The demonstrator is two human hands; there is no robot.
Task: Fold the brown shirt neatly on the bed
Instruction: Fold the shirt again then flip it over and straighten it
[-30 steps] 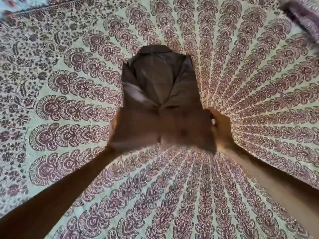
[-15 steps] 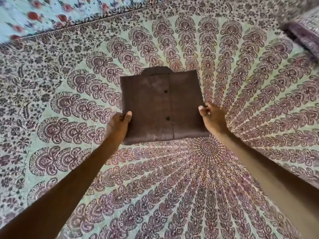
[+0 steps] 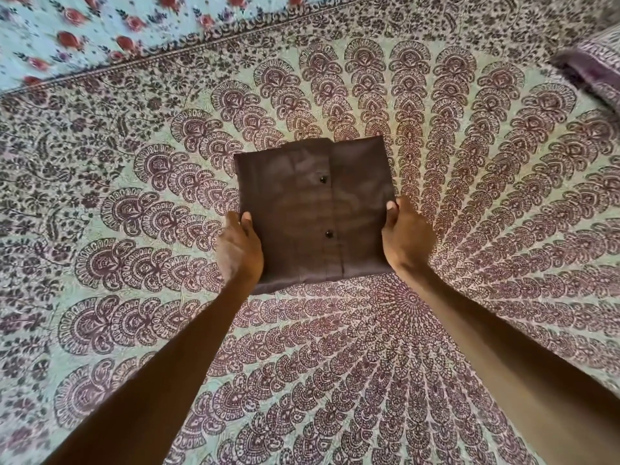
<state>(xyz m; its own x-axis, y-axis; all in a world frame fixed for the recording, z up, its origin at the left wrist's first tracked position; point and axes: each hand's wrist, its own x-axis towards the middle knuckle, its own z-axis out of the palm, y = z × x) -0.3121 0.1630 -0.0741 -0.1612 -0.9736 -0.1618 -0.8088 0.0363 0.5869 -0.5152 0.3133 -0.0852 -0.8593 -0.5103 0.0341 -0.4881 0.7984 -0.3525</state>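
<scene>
The brown shirt is folded into a compact rectangle with the button placket and two dark buttons facing up. It sits on the patterned bedspread near its round centre motif. My left hand holds the shirt's left edge near the lower corner, thumb against the fabric. My right hand holds the right edge, thumb tip on top. The fingers of both hands are hidden behind the shirt's edges. Whether the shirt rests fully on the bed or is slightly raised I cannot tell.
A second sheet with red flowers lies beyond the bedspread's border at the top left. A pillow in matching print sits at the top right corner. Bedspread stretches all around the shirt.
One second ago both hands were swinging the lower half up over the collar part. The fold has since closed into a flat rectangle, and my hands have slid to its side edges.
</scene>
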